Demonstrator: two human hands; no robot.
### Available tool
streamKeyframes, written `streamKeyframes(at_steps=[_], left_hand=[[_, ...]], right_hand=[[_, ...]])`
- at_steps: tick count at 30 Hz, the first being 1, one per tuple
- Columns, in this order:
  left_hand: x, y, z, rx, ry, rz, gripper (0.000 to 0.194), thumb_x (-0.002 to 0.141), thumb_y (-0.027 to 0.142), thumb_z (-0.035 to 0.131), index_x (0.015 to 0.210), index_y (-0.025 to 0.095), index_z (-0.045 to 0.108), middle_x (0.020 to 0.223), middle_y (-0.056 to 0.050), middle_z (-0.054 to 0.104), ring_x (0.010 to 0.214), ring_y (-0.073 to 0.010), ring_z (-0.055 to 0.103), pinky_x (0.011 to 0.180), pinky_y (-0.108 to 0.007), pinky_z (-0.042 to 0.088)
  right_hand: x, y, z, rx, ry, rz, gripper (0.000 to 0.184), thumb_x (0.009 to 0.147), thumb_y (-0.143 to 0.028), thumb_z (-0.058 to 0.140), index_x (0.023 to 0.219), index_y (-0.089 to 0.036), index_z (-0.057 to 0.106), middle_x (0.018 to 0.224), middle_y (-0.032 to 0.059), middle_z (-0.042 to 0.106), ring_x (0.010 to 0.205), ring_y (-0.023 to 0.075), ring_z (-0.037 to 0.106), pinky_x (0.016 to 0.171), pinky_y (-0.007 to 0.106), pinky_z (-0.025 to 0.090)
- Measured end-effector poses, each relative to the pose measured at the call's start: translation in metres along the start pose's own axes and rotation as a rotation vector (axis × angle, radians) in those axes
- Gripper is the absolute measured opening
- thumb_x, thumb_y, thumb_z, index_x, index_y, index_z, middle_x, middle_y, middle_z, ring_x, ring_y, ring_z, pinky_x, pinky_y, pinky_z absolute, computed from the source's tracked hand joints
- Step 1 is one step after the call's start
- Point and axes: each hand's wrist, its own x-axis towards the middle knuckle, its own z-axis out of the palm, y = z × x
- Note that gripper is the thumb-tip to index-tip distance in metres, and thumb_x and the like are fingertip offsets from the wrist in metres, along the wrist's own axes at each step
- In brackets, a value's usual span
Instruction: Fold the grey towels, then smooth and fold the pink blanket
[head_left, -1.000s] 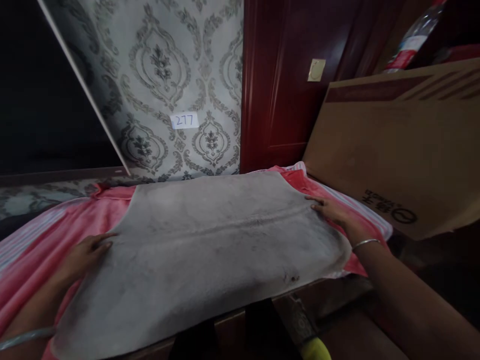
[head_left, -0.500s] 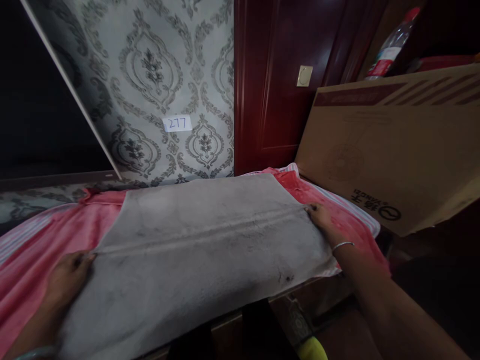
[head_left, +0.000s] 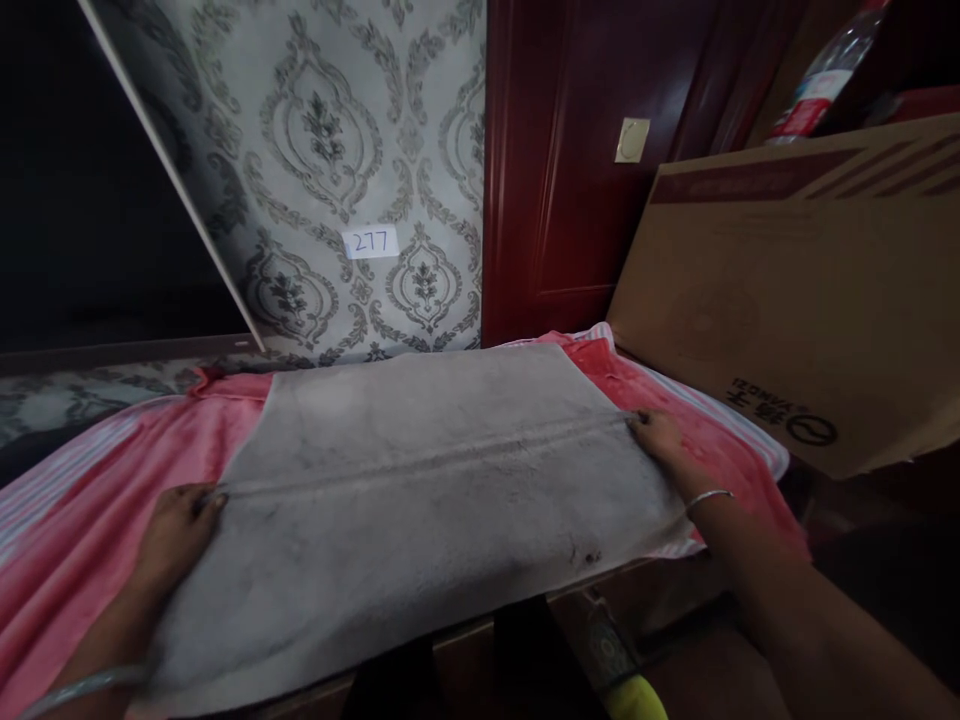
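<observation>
A light grey cloth (head_left: 442,520) lies spread over a pink blanket (head_left: 180,440), with a raised fold running across it from side to side. At the left end of that fold my left hand (head_left: 180,525) pinches the cloth's edge between thumb and fingers. My right hand (head_left: 656,435) grips the other end of the fold at the cloth's right edge. Between my hands the fold is drawn fairly straight. The near part of the cloth hangs down over the front edge of the furniture, and a small dark spot shows near its lower right.
A large cardboard box (head_left: 787,300) leans at the right, with a plastic bottle (head_left: 821,90) behind it. On the left stands a dark screen (head_left: 112,200). Patterned wallpaper bears a label (head_left: 371,241) reading 277. Something yellow (head_left: 634,697) shows below the front edge.
The whole view has shifted, so the scene sits slightly farther right. Both hands keep hold of the cloth at the ends of the fold, which looks much the same.
</observation>
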Motion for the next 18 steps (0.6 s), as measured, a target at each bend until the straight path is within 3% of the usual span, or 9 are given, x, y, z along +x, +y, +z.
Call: streamKeyframes(at_steps=[4,8,12,18], left_hand=[[-0.004,0.016,-0.014,0.047,-0.074,0.081,0.044,0.080,0.038,0.042,0.101,0.014,0.072,0.122,-0.020,0.068,0.114,-0.0343,0.062,0.097,-0.048,0.051],[-0.006,0.050,-0.024,0.020,-0.122,0.219,0.046,0.086,0.039,0.043,0.115,0.017,0.071,0.130,-0.017,0.066,0.124,-0.0344,0.057,0.102,-0.052,0.046],[-0.005,0.067,-0.018,-0.001,-0.153,0.280,0.037,0.088,0.032,0.044,0.107,0.018,0.073,0.115,-0.015,0.072,0.113,-0.0306,0.063,0.096,-0.047,0.048],[-0.016,0.063,0.000,-0.012,-0.032,0.221,0.031,0.093,0.030,0.041,0.095,0.017,0.069,0.096,-0.015,0.072,0.097,-0.0296,0.066,0.087,-0.043,0.050]], right_hand=[[-0.006,-0.017,-0.002,-0.070,0.068,-0.191,0.047,0.083,-0.026,0.053,0.125,-0.014,0.068,0.128,0.0173,0.065,0.120,0.0332,0.057,0.099,0.046,0.047],[-0.010,-0.042,0.003,-0.141,-0.037,-0.436,0.053,0.084,-0.027,0.053,0.137,-0.023,0.061,0.143,0.0096,0.057,0.133,0.0342,0.047,0.105,0.056,0.042],[-0.012,-0.048,0.012,-0.171,-0.102,-0.467,0.037,0.088,-0.025,0.048,0.117,-0.022,0.072,0.129,0.0092,0.067,0.126,0.0329,0.054,0.104,0.055,0.042],[-0.027,-0.034,0.025,-0.088,0.078,-0.497,0.032,0.091,-0.029,0.045,0.101,-0.015,0.072,0.105,0.0159,0.072,0.102,0.0319,0.064,0.093,0.050,0.046]])
